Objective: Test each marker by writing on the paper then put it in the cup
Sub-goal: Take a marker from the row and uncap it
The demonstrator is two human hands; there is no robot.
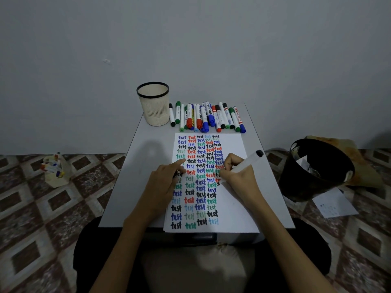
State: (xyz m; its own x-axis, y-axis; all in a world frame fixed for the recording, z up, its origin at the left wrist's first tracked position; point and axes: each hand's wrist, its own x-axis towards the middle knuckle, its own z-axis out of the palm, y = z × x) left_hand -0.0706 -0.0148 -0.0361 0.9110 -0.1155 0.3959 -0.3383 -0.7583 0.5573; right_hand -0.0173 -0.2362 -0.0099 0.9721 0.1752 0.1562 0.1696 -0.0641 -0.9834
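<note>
A white sheet of paper [232, 208] covered in columns of coloured "test" words lies on a small grey table [131, 176]. My right hand [237, 172] grips a white marker with a black end [251, 159], its black tip touching the paper at the right column. My left hand [163, 182] rests on the paper's left side, index finger stretched forward, holding what looks like a black cap under its fingers. A cream cup with a black rim [152, 103] stands at the table's back left, nothing visible inside. A row of several capped markers [207, 117] lies to its right.
A black bin [313, 172] with papers stands on the patterned floor at the right, a loose sheet [334, 204] beside it. At the left on the floor sits a small holder with coloured pens [55, 168]. A grey wall rises behind the table.
</note>
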